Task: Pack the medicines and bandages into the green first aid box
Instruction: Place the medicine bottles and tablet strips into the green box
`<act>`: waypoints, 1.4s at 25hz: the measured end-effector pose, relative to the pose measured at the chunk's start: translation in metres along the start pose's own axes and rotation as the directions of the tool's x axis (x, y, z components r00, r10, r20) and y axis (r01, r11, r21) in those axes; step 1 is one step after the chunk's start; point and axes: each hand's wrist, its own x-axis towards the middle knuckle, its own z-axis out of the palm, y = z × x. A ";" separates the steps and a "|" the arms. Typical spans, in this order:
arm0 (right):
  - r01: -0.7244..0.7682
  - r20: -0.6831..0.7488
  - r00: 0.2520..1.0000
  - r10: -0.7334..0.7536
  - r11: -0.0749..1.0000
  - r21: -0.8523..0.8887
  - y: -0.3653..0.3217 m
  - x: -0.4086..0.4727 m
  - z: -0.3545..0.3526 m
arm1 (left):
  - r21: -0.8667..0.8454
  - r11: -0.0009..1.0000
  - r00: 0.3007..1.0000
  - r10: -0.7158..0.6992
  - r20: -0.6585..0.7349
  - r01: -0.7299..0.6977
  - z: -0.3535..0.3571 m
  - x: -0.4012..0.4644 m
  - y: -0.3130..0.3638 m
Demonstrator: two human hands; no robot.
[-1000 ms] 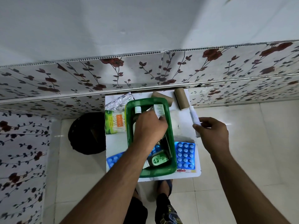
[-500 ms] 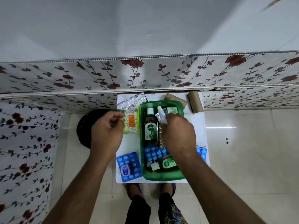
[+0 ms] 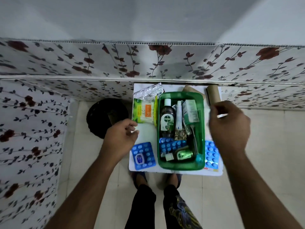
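The green first aid box (image 3: 180, 166) stands in the middle of a small white table (image 3: 146, 134). Inside it lie a Dettol bottle (image 3: 167, 120), a white tube (image 3: 179, 114), a green-and-white carton (image 3: 190, 112), a blue blister strip (image 3: 171, 144) and a small green bottle (image 3: 183, 154). My left hand (image 3: 122, 137) hovers left of the box, fingers loosely curled, holding nothing. My right hand (image 3: 229, 126), blurred, hangs over the table's right edge with nothing visible in it. Outside the box lie a cotton swab pack (image 3: 145, 111), foil strips (image 3: 148, 92), two blue blister packs (image 3: 143, 156) (image 3: 212, 154) and a brown bandage roll (image 3: 213, 95).
A second brown roll (image 3: 189, 89) peeks out behind the box's far wall. A black round bin (image 3: 107, 116) stands on the tiled floor left of the table. Flower-patterned wall panels (image 3: 165, 63) close off the far side and the left. My feet (image 3: 140, 177) are under the table's near edge.
My right hand left the white tube in the box and pulled out to the right. My left hand drew back from the cotton swab pack toward the table's left edge.
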 end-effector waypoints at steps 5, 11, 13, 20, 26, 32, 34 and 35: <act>-0.275 0.267 0.921 0.283 0.959 -0.068 0.079 0.028 0.023 | 0.358 0.920 0.960 0.062 0.274 -0.162 0.021 -0.036 -0.025; -0.295 0.344 0.887 0.308 0.951 -0.092 0.090 0.040 0.050 | 0.440 0.879 0.958 0.061 0.281 -0.185 0.041 -0.038 -0.040; -0.286 0.365 0.884 0.292 0.956 -0.070 0.090 0.041 0.053 | 0.452 0.871 0.956 0.066 0.287 -0.195 0.042 -0.038 -0.036; -0.346 0.421 0.860 0.288 0.936 0.068 0.092 0.043 0.045 | 0.182 0.942 0.954 0.295 -0.059 -0.280 0.003 -0.055 0.048; -0.417 0.305 0.893 0.331 0.863 0.285 0.099 0.032 0.010 | 0.443 0.744 0.847 0.315 0.427 -0.501 0.083 -0.035 0.103; -0.376 0.246 0.921 0.302 0.851 0.365 0.076 0.021 -0.020 | 0.372 0.788 0.817 0.269 0.510 -0.491 0.111 -0.033 0.095; -0.318 0.233 0.942 0.241 0.862 0.394 0.057 0.007 -0.029 | 0.250 0.879 0.881 0.304 0.362 -0.406 0.084 -0.032 0.095; -0.287 0.260 0.946 0.193 0.871 0.398 0.046 -0.003 -0.030 | 0.163 0.925 0.925 0.304 0.227 -0.344 0.066 -0.031 0.092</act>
